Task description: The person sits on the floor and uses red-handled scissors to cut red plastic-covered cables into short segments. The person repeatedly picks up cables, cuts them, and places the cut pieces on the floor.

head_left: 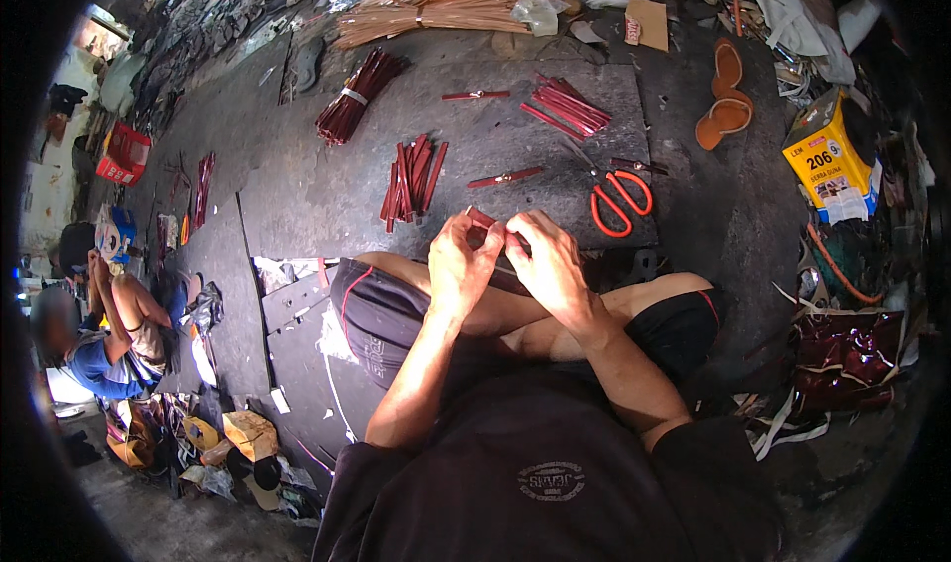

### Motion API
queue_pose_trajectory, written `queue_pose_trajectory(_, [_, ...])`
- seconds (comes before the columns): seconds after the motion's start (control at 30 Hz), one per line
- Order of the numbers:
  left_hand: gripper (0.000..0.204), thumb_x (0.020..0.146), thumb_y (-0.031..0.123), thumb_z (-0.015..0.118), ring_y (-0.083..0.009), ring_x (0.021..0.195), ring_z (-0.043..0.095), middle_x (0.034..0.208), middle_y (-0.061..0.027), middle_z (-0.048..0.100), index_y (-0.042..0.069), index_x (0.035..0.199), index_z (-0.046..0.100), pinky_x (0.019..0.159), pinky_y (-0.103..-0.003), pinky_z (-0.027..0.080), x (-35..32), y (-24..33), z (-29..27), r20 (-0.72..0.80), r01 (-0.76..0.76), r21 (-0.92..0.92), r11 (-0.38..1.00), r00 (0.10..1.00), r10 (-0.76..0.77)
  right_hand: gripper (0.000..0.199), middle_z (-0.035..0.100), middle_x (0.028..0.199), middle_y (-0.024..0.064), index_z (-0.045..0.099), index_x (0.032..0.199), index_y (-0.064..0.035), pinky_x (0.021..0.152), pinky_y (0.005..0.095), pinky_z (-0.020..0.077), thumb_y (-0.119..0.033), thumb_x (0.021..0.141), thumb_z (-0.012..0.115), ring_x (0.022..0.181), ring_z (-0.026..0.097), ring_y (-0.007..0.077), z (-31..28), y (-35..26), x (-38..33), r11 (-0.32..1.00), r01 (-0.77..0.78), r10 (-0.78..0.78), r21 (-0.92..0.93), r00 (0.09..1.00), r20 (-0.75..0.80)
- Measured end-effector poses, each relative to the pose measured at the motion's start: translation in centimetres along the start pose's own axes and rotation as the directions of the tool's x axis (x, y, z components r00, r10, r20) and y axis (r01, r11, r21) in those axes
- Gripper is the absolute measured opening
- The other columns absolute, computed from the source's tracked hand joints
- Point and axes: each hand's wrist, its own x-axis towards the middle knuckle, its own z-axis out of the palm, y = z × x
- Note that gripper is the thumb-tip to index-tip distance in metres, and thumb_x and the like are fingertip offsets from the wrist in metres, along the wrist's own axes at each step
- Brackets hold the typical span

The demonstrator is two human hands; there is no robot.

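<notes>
Above my crossed legs, both hands meet over a short dark red strip. My left hand pinches it from one side, and my right hand has its fingers closed at the other end. Just beyond lies a red strap with a small metal buckle, and a similar buckled strap is farther off. Scissors with orange handles rest to the right of my right hand. Loose dark red strips lie in a pile ahead of my left hand and in another pile farther right.
A tied bundle of dark red strips lies at the far left of the board. Tan strips are stacked at the back. To the right are brown sandal soles and a yellow can. Another person sits at the left.
</notes>
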Motion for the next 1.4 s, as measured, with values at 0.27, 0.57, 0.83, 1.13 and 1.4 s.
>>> queue_pose_trajectory(0.27, [0.013,0.089,0.015,0.063,-0.0136,0.064,0.063,0.073,-0.0056,0.066,0.001,0.089,0.062,0.064,-0.03,0.05,0.5,-2.1,1.2,0.124,0.2,-0.376,0.905,0.979,-0.165,0.016,0.057,0.076,0.0057,0.054,0.083,-0.0017,0.06,0.0269,0.0509,0.005,0.078,0.067,0.07,0.06,0.0107,0.0,0.0,0.2,0.92,-0.212,0.18,0.33,0.976,0.126])
queue_pose_trajectory(0.57, [0.03,0.093,0.01,0.061,-0.0143,0.098,0.062,0.107,-0.0051,0.064,0.003,0.122,0.055,0.083,-0.029,0.05,0.5,-2.1,0.1,0.456,0.289,-0.538,0.792,0.89,-0.015,0.016,0.064,0.09,0.0096,0.056,0.092,-0.0031,0.068,0.0322,0.0545,-0.011,0.085,0.068,0.079,0.067,0.0205,0.4,3.4,0.2,0.589,-0.522,0.413,0.617,0.85,0.326])
queue_pose_trajectory(0.83, [0.038,0.077,-0.005,0.061,-0.036,0.09,0.065,0.094,-0.0179,0.065,0.004,0.114,0.06,0.074,-0.041,0.053,-0.8,-1.4,2.5,0.118,-0.241,0.092,0.966,0.966,0.23,0.029,0.065,0.081,0.0129,0.056,0.093,-0.0037,0.069,0.0385,0.0519,-0.021,0.076,0.073,0.078,0.066,0.0238,0.6,2.4,0.9,0.875,-0.475,0.449,0.097,0.87,0.204])
queue_pose_trajectory(1.13, [0.024,0.084,0.0,0.061,-0.0327,0.084,0.067,0.093,-0.0161,0.066,0.003,0.107,0.064,0.073,-0.038,0.053,0.5,-2.4,2.0,0.043,-0.28,-0.056,0.958,0.958,0.283,0.023,0.065,0.091,0.0117,0.052,0.102,-0.0024,0.073,0.0337,0.0545,-0.012,0.087,0.068,0.082,0.067,0.0194,1.7,4.0,1.2,0.821,-0.445,0.397,0.357,0.895,0.203])
queue_pose_trajectory(1.4, [0.022,0.087,0.001,0.056,-0.0345,0.078,0.065,0.086,-0.0164,0.063,0.003,0.108,0.063,0.069,-0.039,0.054,0.2,-2.9,3.4,-0.005,-0.278,0.084,0.957,0.96,0.279,0.025,0.062,0.092,0.0161,0.049,0.103,0.0015,0.07,0.0335,0.0591,-0.008,0.088,0.067,0.078,0.068,0.0237,1.2,4.5,1.2,0.251,-0.662,0.508,0.706,0.711,0.486])
